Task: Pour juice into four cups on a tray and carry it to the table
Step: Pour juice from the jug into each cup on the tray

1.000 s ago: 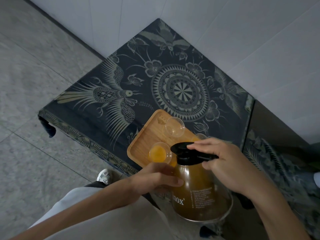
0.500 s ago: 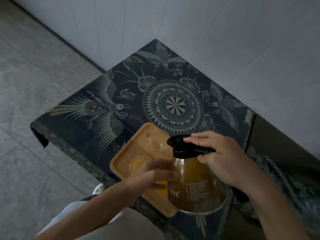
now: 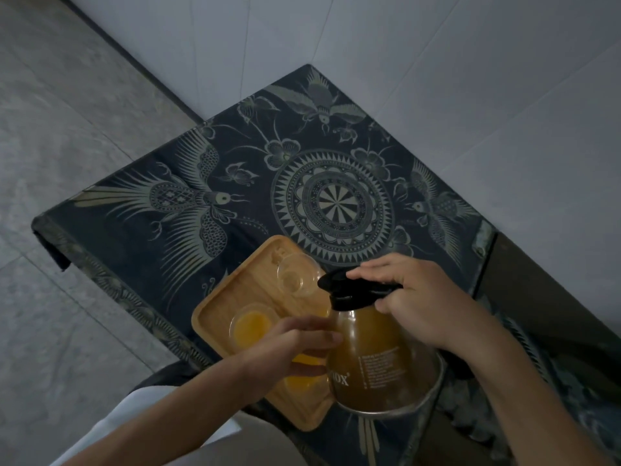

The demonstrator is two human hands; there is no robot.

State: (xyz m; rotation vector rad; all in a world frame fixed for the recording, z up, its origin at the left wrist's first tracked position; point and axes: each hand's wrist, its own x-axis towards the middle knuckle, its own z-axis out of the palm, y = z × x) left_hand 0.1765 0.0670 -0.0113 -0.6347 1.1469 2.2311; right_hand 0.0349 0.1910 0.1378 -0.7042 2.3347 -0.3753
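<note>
A glass jug (image 3: 373, 361) of amber juice with a black lid stands upright over the right side of a wooden tray (image 3: 235, 294). My right hand (image 3: 420, 307) grips its black handle, thumb across the lid. On the tray's left stands a clear cup (image 3: 250, 326) holding orange juice, and an empty clear cup (image 3: 297, 275) sits at the far end. My left hand (image 3: 292, 348) curls round a third cup of juice (image 3: 302, 371) at the near side, beside the jug. A fourth cup is hidden.
The tray lies at the near edge of a low table under a dark patterned cloth (image 3: 235, 183) set in a corner of white tiled walls (image 3: 437, 62). Grey floor tiles (image 3: 67, 163) lie to the left. A second cloth-covered surface (image 3: 554, 381) adjoins on the right.
The view has tilted, so the table and tray sit lower in frame. My left hand has closed round the near cup next to the jug. The jug stays upright in my right hand.
</note>
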